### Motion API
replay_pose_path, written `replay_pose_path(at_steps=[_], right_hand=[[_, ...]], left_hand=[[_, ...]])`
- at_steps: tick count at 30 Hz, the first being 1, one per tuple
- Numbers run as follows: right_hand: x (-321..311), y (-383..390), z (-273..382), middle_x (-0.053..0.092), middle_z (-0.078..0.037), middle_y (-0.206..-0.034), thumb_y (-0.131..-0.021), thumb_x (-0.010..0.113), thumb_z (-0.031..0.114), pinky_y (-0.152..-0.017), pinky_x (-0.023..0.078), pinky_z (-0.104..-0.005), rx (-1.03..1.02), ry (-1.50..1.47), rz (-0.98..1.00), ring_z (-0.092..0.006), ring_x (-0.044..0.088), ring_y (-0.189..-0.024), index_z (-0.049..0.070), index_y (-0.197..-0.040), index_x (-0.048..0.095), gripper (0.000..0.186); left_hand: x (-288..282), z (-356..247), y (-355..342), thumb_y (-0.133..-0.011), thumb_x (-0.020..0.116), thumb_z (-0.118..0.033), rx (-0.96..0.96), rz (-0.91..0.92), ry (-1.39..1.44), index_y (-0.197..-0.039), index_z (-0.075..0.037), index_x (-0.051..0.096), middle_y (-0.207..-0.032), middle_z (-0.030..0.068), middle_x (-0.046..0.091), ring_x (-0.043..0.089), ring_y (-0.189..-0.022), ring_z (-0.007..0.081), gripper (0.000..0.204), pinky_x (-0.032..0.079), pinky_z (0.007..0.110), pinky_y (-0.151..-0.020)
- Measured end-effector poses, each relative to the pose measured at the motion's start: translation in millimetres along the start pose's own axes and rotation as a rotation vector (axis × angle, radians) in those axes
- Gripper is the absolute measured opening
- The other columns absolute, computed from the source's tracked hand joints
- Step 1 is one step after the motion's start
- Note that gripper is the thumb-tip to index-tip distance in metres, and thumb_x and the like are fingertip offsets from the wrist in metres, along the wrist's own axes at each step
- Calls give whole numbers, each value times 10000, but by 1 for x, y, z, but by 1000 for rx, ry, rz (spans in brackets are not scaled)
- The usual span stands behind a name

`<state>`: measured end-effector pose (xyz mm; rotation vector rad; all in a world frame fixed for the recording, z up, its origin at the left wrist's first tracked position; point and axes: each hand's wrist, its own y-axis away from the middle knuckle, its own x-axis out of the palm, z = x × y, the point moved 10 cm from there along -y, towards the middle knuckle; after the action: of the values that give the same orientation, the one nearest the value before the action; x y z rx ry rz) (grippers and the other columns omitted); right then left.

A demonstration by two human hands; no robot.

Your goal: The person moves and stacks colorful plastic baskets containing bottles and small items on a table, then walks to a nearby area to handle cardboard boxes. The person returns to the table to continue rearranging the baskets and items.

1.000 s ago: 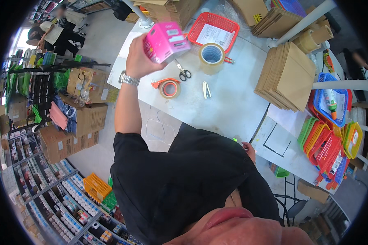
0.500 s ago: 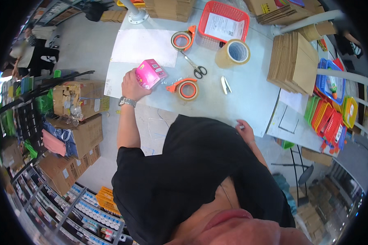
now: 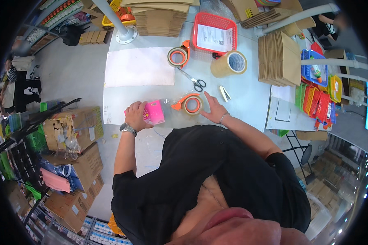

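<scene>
My left hand (image 3: 135,116) is wrapped round the left side of a small pink box (image 3: 153,113) at the table's front edge. My right hand (image 3: 213,109) reaches over the table with thumb and fingers spread, just right of an orange tape dispenser (image 3: 184,101) loaded with a roll of tape. Whether the fingertips touch the roll I cannot tell. Clear film stretches between the dispenser and the pink box. Behind lie black-handled scissors (image 3: 199,85) and a second orange tape dispenser (image 3: 186,50). A small white-handled tool (image 3: 224,93) rests beyond my right fingers.
A large tape roll (image 3: 221,67) and a red basket (image 3: 195,30) with a printed sheet stand farther back. Stacked flat cardboard (image 3: 274,61) is at the right, beside coloured baskets. A white sheet (image 3: 139,67) covers the left part. A metal post (image 3: 114,18) rises at the back left.
My right hand has come up from the table's front edge to beside the near tape dispenser, its fingers now spread. The pink box, still in my left hand, has turned and stands nearer the front edge.
</scene>
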<state>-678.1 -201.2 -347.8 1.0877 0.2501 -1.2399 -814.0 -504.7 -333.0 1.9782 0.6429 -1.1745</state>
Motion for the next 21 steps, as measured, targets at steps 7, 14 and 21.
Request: replay_pose_path(at_steps=[7,14,21], right_hand=[[31,-26,-26,686,-219,-1050,-887,556,574,-884,508,-458,258,31,206,-396,659,-979,99,-1543,101,930],[55,-39,-59,721,-164,-920,-869,586,441,-853,522,-435,313,-148,186,-341,686,-915,139,-1369,510,589],[19,-13,-91,711,-149,-742,-840,625,326,-661,559,-370,345,-251,10,-241,706,-670,110,-1238,635,452]], left_hand=[[-33,8,-91,-794,738,-470,-60,-144,517,-1403,-76,434,-1134,157,639,635,-1030,322,786,511,414,-886],[4,-10,-219,-881,572,-544,-255,26,584,-1465,-28,289,-1099,208,683,653,-1035,366,829,501,432,-915],[39,-42,-242,-903,550,-476,-134,115,645,-1475,-91,325,-1019,179,704,675,-1000,311,725,496,409,-912]])
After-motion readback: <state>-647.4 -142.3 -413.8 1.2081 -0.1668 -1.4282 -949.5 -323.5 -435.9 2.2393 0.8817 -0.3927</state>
